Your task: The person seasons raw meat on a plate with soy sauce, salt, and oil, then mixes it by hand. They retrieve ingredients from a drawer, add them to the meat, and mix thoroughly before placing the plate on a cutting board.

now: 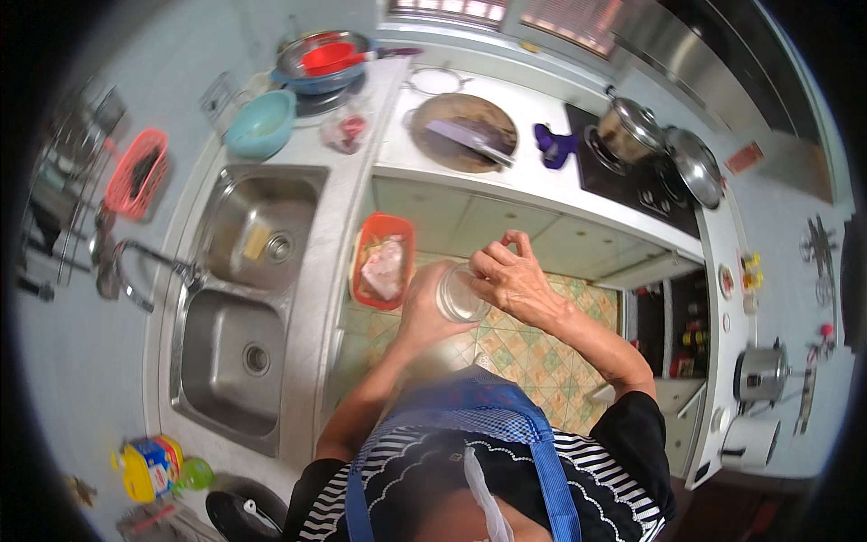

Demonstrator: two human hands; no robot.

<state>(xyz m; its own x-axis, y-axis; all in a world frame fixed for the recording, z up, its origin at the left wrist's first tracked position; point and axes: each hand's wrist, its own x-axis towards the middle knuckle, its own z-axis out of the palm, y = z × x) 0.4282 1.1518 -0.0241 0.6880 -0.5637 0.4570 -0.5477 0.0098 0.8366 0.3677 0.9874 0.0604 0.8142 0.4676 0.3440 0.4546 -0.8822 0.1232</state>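
My left hand [427, 308] is wrapped around a clear glass jar [464, 295], held in front of the body with its round mouth facing up. Over the jar's right rim is my right hand [513, 281], its fingers bent; whether they pinch something small is not plain. Pale contents seem to lie inside the glass. Just left of the jar, an orange plastic basket [362, 288] holds a pale pink piece of raw meat [384, 267]. On the white counter beyond, a cleaver [467, 139] rests on a round wooden chopping board [427, 152].
A double steel sink [227, 366] with a faucet [145, 251] lies left. Pots [630, 129] stand on the black cooktop [637, 183] at the back right. A purple cloth [555, 146] lies beside it. An open cabinet [667, 325] is at right.
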